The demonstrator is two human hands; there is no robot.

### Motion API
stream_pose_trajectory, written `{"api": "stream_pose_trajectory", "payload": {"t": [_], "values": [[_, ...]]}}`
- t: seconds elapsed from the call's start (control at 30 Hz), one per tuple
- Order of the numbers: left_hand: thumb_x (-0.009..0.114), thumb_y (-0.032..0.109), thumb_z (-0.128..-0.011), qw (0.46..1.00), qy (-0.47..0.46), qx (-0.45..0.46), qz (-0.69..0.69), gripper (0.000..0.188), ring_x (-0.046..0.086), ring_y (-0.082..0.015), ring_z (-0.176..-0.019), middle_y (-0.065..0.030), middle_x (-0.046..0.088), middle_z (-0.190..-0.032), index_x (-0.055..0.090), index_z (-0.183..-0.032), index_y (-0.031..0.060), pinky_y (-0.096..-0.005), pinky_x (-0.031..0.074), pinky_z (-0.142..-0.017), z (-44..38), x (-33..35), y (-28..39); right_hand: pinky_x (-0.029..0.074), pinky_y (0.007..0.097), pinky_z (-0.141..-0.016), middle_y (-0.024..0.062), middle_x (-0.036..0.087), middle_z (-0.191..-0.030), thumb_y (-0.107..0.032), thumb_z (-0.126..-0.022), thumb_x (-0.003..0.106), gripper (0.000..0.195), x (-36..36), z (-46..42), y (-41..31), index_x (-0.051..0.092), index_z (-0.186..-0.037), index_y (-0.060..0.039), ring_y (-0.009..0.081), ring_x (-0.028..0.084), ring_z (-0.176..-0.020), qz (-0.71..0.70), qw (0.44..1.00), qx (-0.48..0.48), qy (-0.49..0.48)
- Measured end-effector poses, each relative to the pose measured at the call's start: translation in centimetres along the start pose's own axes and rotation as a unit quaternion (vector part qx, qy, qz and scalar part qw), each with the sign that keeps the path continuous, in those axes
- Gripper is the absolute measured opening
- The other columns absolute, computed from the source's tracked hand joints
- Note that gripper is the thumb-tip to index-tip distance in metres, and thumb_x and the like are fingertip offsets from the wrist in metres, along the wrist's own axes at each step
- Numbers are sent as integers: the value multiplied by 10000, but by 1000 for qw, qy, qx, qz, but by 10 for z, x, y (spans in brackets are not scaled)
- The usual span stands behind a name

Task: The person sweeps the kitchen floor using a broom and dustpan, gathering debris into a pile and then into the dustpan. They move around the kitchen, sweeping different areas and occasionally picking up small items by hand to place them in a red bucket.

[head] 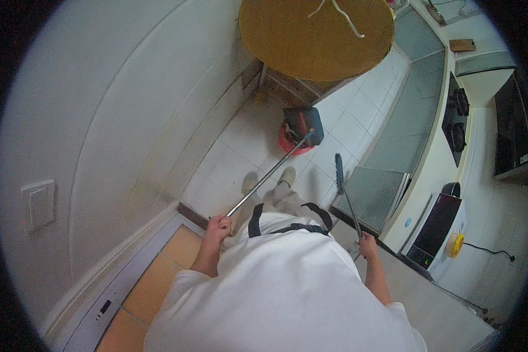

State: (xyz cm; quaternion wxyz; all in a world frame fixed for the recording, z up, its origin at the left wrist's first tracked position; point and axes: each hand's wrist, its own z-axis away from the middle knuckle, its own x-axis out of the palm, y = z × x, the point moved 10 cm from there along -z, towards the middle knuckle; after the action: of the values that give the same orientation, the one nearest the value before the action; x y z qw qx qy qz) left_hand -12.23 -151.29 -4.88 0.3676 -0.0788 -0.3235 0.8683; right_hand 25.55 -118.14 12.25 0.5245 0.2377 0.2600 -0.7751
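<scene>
My left hand (pixel 220 226) is closed around the end of a long metal handle (pixel 264 178). The handle runs forward to a dark blue-grey dustpan (pixel 314 124), which is at a bin with a red plastic bag (pixel 286 141). Whether the pan rests on the rim or hangs just over it, I cannot tell. In my right hand (pixel 368 245), at my right side, is the thin handle of a broom (pixel 339 172). Its narrow bristled head points forward, close to the tiled floor by the cabinet.
Ahead stands a round brown-yellow tabletop (pixel 317 39) with a white cord on it. A white wall (pixel 127 123) runs along the left. Glass-fronted cabinets (pixel 418 110), a gas hob (pixel 456 119) and a microwave oven (pixel 435 231) line the right. My shoes (pixel 287 176) stand on white tiles.
</scene>
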Motion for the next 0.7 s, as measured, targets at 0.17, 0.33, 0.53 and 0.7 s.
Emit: {"api": "stream_pose_trajectory", "payload": {"t": [0.17, 0.33, 0.53, 0.7], "values": [[393, 74, -731, 999, -23, -47, 9, 196, 230, -64, -351, 24, 260, -476, 291, -565, 96, -178, 193, -286, -5, 13, -7, 348, 283, -383, 88, 533, -634, -58, -757, 469, 443, 6, -25, 48, 393, -1193, -69, 139, 440, -427, -64, 998, 13, -8], [393, 75, -735, 994, -14, -103, -37, 182, 236, -67, -357, 22, 263, -477, 300, -579, 83, -186, 209, -305, 3, 19, -34, 359, 259, -391, 30, 479, -658, -85, -780, 422, 306, -5, 22, -22, 480, -1080, -66, 103, 439, -466, -152, 986, 25, 62], [413, 123, -756, 994, 4, -90, -56, 222, 238, -69, -354, 27, 267, -471, 308, -564, 86, -201, 209, -317, -21, 7, -9, 438, 369, -526, 170, 550, -707, -92, -783, 405, 305, 30, 21, -106, 480, -1076, -50, 297, 544, -567, 109, 928, -264, 240], [409, 96, -746, 994, -26, -63, -86, 186, 255, -71, -360, 19, 284, -486, 322, -583, 71, -189, 219, -326, -21, 8, 11, 435, 383, -544, 195, 550, -635, -88, -786, 397, 259, 41, -20, -127, 495, -1012, -7, 336, 541, -530, 82, 974, -197, 77]]}}
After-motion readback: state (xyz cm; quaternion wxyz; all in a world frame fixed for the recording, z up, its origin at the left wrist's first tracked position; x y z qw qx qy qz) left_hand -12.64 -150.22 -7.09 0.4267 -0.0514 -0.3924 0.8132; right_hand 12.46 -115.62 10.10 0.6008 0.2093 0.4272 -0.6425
